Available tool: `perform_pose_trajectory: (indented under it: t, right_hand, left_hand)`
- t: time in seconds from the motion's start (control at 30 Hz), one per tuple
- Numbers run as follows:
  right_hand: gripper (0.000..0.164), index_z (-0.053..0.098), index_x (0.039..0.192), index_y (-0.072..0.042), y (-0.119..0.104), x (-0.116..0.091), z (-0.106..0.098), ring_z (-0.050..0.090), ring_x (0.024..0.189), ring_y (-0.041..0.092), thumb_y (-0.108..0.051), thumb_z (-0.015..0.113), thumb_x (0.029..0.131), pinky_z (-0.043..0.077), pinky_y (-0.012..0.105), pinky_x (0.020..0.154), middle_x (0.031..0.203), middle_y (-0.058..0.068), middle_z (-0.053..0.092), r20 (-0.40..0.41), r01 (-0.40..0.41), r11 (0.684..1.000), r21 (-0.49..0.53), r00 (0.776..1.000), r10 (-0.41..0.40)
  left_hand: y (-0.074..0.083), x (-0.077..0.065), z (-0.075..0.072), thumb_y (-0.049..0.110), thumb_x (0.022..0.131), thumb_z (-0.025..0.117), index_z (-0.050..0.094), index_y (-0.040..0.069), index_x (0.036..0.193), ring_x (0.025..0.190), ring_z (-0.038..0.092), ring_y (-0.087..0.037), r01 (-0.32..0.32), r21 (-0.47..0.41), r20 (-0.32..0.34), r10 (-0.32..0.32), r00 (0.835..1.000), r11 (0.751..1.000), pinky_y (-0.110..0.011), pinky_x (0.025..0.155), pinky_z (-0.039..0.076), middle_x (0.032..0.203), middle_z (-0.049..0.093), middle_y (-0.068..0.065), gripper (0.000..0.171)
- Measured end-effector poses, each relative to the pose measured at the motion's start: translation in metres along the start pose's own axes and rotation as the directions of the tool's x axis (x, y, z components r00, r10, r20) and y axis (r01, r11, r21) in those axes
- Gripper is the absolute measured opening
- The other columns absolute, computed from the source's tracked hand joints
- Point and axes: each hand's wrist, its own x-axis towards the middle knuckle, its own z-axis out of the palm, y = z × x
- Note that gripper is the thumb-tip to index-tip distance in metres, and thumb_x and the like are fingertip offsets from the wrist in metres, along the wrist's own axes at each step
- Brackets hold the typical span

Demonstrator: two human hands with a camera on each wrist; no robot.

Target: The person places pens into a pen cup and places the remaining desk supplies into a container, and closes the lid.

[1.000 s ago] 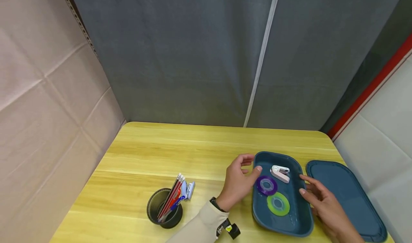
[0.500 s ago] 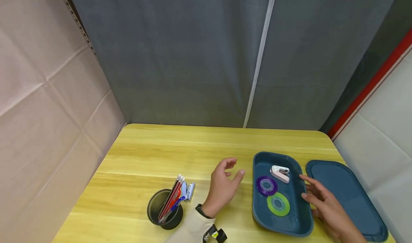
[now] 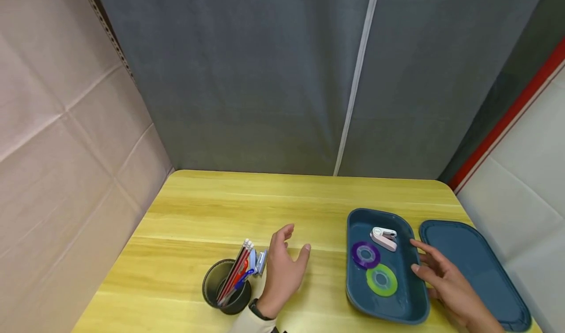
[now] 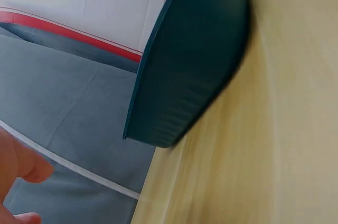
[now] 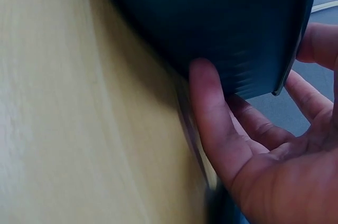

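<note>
My left hand (image 3: 282, 274) hovers with its fingers apart, just right of a silver item (image 3: 262, 262) it partly hides. Beside that is a black pen holder (image 3: 240, 302) with pencils (image 3: 234, 278) and a blue-capped pen leaning in it. My right hand (image 3: 452, 289) touches the right side of a dark blue box (image 3: 408, 284). In the right wrist view its thumb (image 5: 206, 84) lies along the box wall (image 5: 232, 23) while other fingers are near the rim. Inside the box lie a white-and-pink stapler (image 3: 383, 240), a purple tape roll (image 3: 375, 259) and a green tape roll (image 3: 381, 291).
A flat dark blue lid (image 3: 481, 274) lies on the wooden table (image 3: 265, 195), right of the box and partly behind my right hand. A grey curtain (image 3: 247, 78) hangs at the back. Light walls (image 3: 66, 176) stand on either side.
My left hand has moved away from the box's left rim, leftward to the silver item by the pen holder. The right hand stays at the box, which has hardly moved.
</note>
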Motion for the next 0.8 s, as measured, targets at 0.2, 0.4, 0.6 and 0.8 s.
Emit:
perform_pose_trajectory:
  t: [0.2,0.4,0.6,0.8]
  right_hand:
    - [0.071,0.024,0.168,-0.027,0.000,0.000,0.001,0.065,0.111,0.008,-0.032,0.062,0.108,0.064,0.048,0.086,0.147,0.006,0.046,-0.014,0.007,1.000,-0.028,1.000,-0.008]
    - [0.072,0.022,0.168,-0.028,0.002,-0.001,0.001,0.063,0.112,0.008,-0.035,0.061,0.109,0.064,0.048,0.086,0.158,0.021,0.034,-0.006,0.008,0.999,-0.049,1.000,-0.008]
    - [0.072,0.022,0.168,-0.030,0.001,0.000,0.001,0.062,0.113,0.009,-0.037,0.061,0.109,0.064,0.047,0.088,0.159,0.022,0.034,-0.004,-0.005,0.998,-0.064,1.000,0.005]
    - [0.072,0.022,0.168,-0.029,0.001,0.000,0.001,0.063,0.112,0.009,-0.037,0.061,0.109,0.064,0.046,0.086,0.153,0.017,0.042,-0.011,-0.006,0.998,-0.065,1.000,0.005]
  left_hand:
    - [-0.007,-0.006,-0.007,0.020,0.091,0.082,0.055,0.012,0.146,0.140,0.050,-0.037,-0.012,0.086,-0.123,0.023,0.992,0.996,-0.064,0.111,0.044,0.149,0.052,-0.012,0.062]
    - [-0.015,-0.005,-0.011,0.019,0.086,0.086,0.054,0.009,0.146,0.143,0.043,-0.045,0.002,0.184,-0.200,0.035,0.979,0.983,-0.068,0.114,0.033,0.158,0.043,-0.018,0.069]
    - [-0.022,-0.001,-0.012,0.020,0.087,0.086,0.051,0.007,0.149,0.140,0.044,-0.049,0.056,0.190,-0.212,-0.015,0.977,0.980,-0.070,0.109,0.041,0.162,0.040,-0.019,0.072]
    - [-0.024,0.001,-0.013,0.019,0.088,0.085,0.049,0.006,0.151,0.141,0.042,-0.053,0.083,0.139,-0.213,-0.052,0.976,0.987,-0.071,0.108,0.042,0.164,0.038,-0.021,0.074]
